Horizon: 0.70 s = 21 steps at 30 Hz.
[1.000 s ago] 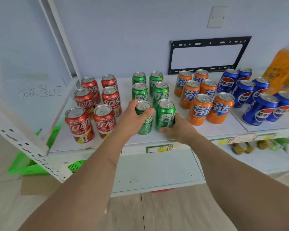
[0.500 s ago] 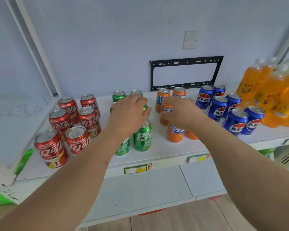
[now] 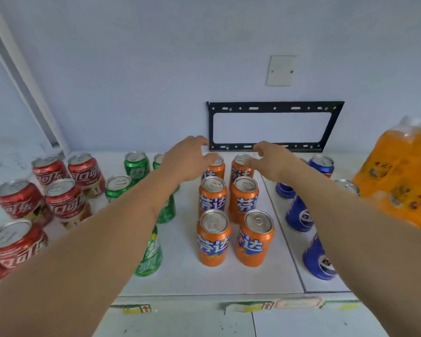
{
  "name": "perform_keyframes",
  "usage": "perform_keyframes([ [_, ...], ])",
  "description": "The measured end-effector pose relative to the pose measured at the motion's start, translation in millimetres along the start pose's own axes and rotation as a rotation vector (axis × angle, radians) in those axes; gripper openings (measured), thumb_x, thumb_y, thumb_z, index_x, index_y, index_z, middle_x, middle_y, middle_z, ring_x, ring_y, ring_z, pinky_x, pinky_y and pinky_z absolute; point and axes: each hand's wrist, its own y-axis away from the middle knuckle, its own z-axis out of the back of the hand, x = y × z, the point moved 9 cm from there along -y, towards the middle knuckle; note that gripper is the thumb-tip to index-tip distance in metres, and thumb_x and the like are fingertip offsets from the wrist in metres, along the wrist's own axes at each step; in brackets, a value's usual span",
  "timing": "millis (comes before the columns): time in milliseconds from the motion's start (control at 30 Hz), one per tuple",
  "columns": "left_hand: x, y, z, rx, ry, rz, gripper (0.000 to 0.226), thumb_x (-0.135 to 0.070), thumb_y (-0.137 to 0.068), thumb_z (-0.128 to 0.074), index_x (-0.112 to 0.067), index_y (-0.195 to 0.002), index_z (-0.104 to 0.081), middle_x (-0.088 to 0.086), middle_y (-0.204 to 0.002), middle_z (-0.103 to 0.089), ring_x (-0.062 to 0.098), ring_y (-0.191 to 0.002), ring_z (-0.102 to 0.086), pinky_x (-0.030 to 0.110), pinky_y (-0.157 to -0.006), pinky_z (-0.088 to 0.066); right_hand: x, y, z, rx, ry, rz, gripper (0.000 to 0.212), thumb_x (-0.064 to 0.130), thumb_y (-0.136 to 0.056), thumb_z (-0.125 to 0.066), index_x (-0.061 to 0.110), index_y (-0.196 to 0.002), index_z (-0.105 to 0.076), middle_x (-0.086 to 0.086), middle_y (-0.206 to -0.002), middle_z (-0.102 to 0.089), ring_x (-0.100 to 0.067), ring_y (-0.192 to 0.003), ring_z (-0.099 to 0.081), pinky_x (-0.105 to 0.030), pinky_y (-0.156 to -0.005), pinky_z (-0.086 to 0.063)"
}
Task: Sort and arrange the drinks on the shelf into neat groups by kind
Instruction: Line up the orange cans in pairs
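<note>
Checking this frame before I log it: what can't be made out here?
- Green cans: head view, left forearm hides several, so no count.
- Blue cans: right forearm covers part of the group.
- Back orange cans: hands overlap them; contact unclear.
- Orange bottles: blurred, cut by right edge.
- Front red cans: cut by left edge.

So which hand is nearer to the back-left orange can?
The left hand. Its fingers hang right over the back-left orange can, partly hiding its top. The right hand is further right, over the back-right orange can.
</note>
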Motion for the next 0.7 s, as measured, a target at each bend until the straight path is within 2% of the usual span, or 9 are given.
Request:
perform_keyframes([
  [100,2,-22,-16,0.131,0.024,0.063,0.065,-0.055,-0.095,-0.052,-0.021,-0.149,-0.037,0.006,-0.151,-0.042,0.025,-0.133,-0.044,0.036,-0.105,-0.037,-5,-26,-11,0.048,-0.003,-0.012,0.072,0.051,-0.09,-0.059,0.013,-0.147,-0.035,-0.01,-0.147,-0.045,-0.028,-0.129,-0.046,-0.037,-0.099,-0.04],
  [200,7,-35,-37,0.264,0.047,0.109,0.07,-0.056,-0.093,-0.055,-0.023,-0.151,-0.034,0.006,-0.154,-0.039,0.025,-0.135,-0.042,0.036,-0.107,-0.036,-8,-44,-25,0.109,0.018,-0.052,0.077,0.057,-0.086,-0.062,0.013,-0.144,-0.038,-0.011,-0.144,-0.046,-0.028,-0.127,-0.047,-0.038,-0.098,-0.041],
  [333,12,-44,-61,0.369,-0.025,0.09,0.071,-0.058,-0.087,-0.062,-0.022,-0.145,-0.044,0.006,-0.149,-0.047,0.025,-0.128,-0.049,0.034,-0.097,-0.039,-11,-59,-39,0.122,0.105,-0.076,0.087,0.073,-0.074,-0.062,0.016,-0.137,-0.045,-0.007,-0.135,-0.054,-0.027,-0.119,-0.053,-0.042,-0.094,-0.044],
  [400,13,-48,-64,0.362,-0.068,0.066,0.068,-0.053,-0.088,-0.063,-0.02,-0.145,-0.045,0.007,-0.147,-0.049,0.026,-0.127,-0.049,0.032,-0.094,-0.039,-9,-64,-40,0.1,0.139,-0.067,0.077,0.07,-0.074,-0.064,0.017,-0.129,-0.051,-0.006,-0.126,-0.06,-0.026,-0.111,-0.056,-0.041,-0.09,-0.048],
  [500,11,-50,-61,0.36,-0.096,0.041,0.07,-0.048,-0.09,-0.064,-0.02,-0.149,-0.039,0.006,-0.151,-0.045,0.026,-0.132,-0.045,0.032,-0.101,-0.037,-4,-69,-42,0.122,0.131,-0.016,0.063,0.056,-0.08,-0.068,0.016,-0.128,-0.055,-0.007,-0.125,-0.061,-0.024,-0.109,-0.056,-0.035,-0.087,-0.046],
  [600,11,-51,-61,0.365,-0.053,0.04,0.066,-0.044,-0.09,-0.067,-0.02,-0.146,-0.042,0.007,-0.145,-0.05,0.025,-0.125,-0.049,0.031,-0.093,-0.039,-3,-70,-45,0.189,0.104,0.015,0.072,0.047,-0.082,-0.07,0.017,-0.142,-0.045,-0.007,-0.141,-0.05,-0.026,-0.125,-0.048,-0.036,-0.097,-0.04],
  [700,11,-51,-62,0.361,-0.016,0.047,0.068,-0.042,-0.088,-0.068,-0.019,-0.147,-0.041,0.008,-0.144,-0.05,0.025,-0.123,-0.05,0.029,-0.088,-0.039,-2,-71,-46,0.216,0.095,0.034,0.078,0.044,-0.081,-0.073,0.02,-0.146,-0.039,-0.005,-0.149,-0.041,-0.027,-0.134,-0.04,-0.039,-0.105,-0.035],
])
